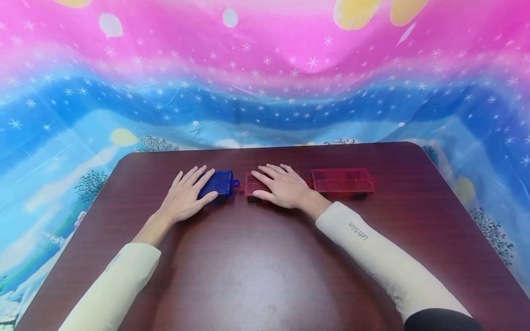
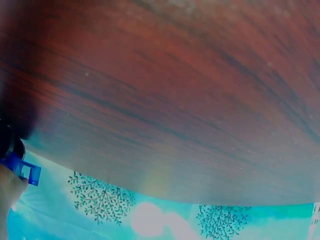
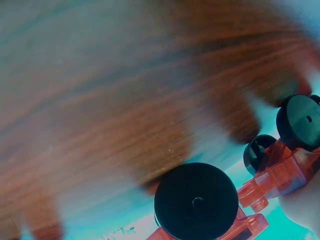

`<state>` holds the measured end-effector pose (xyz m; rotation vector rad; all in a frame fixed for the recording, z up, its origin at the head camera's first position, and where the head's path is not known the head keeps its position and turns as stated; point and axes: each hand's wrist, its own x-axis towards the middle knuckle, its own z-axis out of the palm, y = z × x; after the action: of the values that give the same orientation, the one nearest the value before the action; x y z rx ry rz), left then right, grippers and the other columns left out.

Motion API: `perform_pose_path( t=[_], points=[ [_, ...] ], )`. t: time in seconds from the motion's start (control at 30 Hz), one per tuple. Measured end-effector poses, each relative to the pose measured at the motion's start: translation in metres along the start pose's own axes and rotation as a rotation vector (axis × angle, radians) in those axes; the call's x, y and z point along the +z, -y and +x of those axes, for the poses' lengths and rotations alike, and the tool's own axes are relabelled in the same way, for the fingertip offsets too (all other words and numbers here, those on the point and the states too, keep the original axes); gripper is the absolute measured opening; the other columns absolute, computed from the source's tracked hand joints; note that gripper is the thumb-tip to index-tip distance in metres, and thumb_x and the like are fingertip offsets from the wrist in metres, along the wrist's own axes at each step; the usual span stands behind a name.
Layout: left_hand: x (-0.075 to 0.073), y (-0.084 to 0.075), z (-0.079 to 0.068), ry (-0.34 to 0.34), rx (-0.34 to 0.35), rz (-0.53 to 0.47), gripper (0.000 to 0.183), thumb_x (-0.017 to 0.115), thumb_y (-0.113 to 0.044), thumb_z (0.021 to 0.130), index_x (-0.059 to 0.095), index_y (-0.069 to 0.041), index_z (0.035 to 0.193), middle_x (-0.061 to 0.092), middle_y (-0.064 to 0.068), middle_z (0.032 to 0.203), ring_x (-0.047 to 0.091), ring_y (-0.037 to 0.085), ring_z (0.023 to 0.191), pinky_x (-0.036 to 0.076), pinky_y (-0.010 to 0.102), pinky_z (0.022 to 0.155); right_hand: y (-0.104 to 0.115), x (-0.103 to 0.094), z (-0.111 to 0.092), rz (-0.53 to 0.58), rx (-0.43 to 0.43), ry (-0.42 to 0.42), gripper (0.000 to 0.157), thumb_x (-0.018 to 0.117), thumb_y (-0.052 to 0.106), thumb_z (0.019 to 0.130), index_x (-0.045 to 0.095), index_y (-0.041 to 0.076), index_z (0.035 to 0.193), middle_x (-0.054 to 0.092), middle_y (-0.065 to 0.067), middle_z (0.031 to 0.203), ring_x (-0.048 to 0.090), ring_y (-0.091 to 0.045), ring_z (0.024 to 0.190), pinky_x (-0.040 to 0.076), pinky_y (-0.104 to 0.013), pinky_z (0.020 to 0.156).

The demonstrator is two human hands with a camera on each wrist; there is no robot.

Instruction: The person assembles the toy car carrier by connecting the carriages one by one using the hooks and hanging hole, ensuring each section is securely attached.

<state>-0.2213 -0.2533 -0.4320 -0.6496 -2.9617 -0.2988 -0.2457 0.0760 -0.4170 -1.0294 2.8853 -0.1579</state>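
My left hand (image 1: 186,193) lies palm down with straight fingers on a blue see-through toy wagon (image 1: 223,183). A blue loop (image 1: 236,183) sticks out from the wagon's right end, right at the end of a red toy wagon (image 1: 251,184). On that red wagon rests my right hand (image 1: 285,186), fingers spread and hiding most of it. A second, longer red wagon (image 1: 342,180) stands to its right. In the right wrist view, black wheels (image 3: 196,201) and a red coupling (image 3: 257,192) show from low down. The left wrist view catches another blue loop (image 2: 33,174).
All the wagons stand in a row near the far edge of a dark red-brown wooden table (image 1: 248,257). Behind and beside it hangs a pink and blue cloth (image 1: 265,82) with snowflakes. Pale sleeves (image 1: 368,253) cover both forearms.
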Motion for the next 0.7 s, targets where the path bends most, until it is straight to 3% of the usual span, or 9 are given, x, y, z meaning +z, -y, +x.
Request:
perform_pose_path(
  t=[0.7],
  points=[
    [0.0018, -0.0031, 0.0013, -0.002, 0.007, 0.033, 0.077, 0.044, -0.066, 0.100, 0.031, -0.021, 0.161, 0.028, 0.012, 0.165, 0.020, 0.036, 0.152, 0.010, 0.063, 0.119, -0.0004, 0.0011, -0.0003, -0.002, 0.000, -0.002, 0.081, 0.024, 0.077, 0.097, 0.022, 0.031, 0.163, 0.024, -0.001, 0.167, 0.017, -0.026, 0.154, 0.012, -0.055, 0.121]
  ],
)
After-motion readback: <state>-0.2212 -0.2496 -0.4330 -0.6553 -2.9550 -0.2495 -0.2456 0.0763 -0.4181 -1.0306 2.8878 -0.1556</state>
